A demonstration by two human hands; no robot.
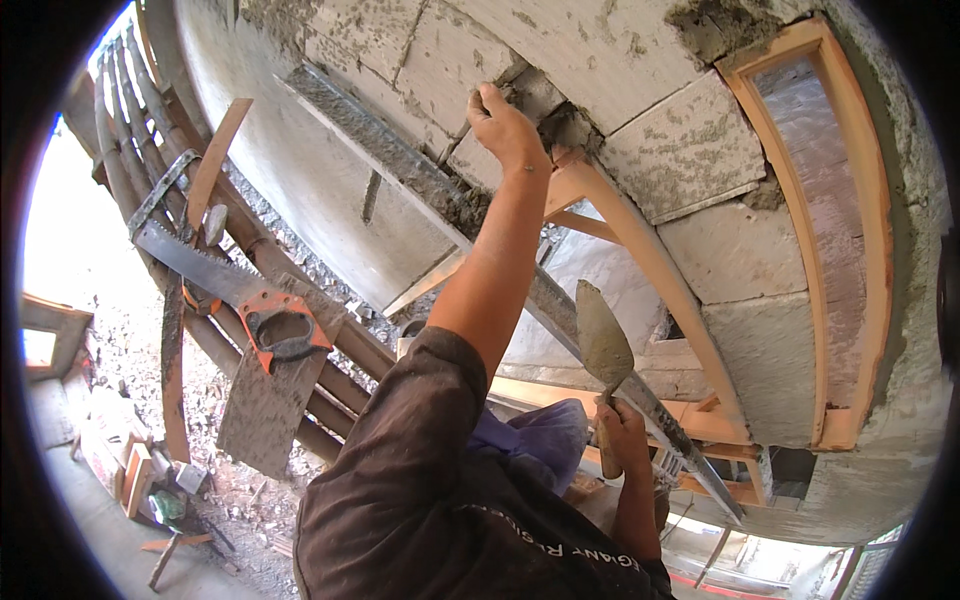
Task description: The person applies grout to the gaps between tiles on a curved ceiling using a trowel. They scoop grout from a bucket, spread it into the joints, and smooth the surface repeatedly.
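Note:
My left hand (503, 128) is raised against the block wall (690, 150), its fingers curled together. It is at a rough, mortar-smeared gap (570, 128) above the corner of a wooden frame (655, 265). Whatever the fingers may hold is hidden. Lower down, my right hand (624, 436) grips a pointed trowel (603, 335) by its handle, the mortar-coated blade pointing up. Just behind the trowel, a long straight bar (400, 185) crosses diagonally in front of the wall, with wet mortar clinging to it.
At left, a handsaw (235, 280) with an orange and black handle rests on bamboo poles (250, 235) beside a mortar-stained board (270, 410). A second wooden frame (870, 250) is set in the wall at right. Rubble and timber offcuts (135, 480) lie on the ground below.

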